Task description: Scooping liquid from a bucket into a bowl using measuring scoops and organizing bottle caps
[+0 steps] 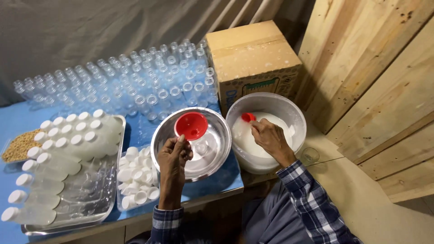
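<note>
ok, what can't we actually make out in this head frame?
- Bottle under the red funnel: mostly covered by the funnel and the left hand, head view.
- Red object held by the right hand in the white tub: fingers and white liquid hide its shape.
- Cardboard box print: too small.
- Tray of filled bottles: cut off by the left edge.

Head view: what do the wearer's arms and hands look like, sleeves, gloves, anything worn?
Both hands are bare: no gloves, and no rings or watch that can be made out. The left hand and right hand each come out of a long plaid shirt sleeve, blue and grey with white lines. The left sleeve ends in a buttoned-looking cuff; the right sleeve reaches to just above the wrist.
</note>
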